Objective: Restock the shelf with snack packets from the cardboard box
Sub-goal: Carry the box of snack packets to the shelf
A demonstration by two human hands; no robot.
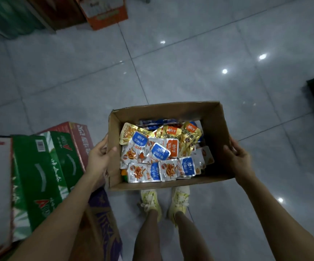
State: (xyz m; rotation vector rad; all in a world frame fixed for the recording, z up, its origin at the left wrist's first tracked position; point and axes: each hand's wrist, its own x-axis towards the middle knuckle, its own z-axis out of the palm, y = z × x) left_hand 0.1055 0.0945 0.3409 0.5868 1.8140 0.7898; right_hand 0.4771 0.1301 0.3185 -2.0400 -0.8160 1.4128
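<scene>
The cardboard box (168, 146), open-topped and well filled with silver, blue, orange and gold snack packets (160, 153), is held above the grey tiled floor (190, 63), over the person's feet. Its side walls are clasped by the left hand (100, 159) and the right hand (237, 159), fingers curled around the edges. No shelf is seen, so restocking is judged barely begun.

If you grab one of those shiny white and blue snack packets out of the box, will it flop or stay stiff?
A white and blue snack packet would probably flop, since the packets lie bent over one another. The glossy wrapper could feel slippery. It likely weighs little, being thin and flat in the cardboard box.
</scene>
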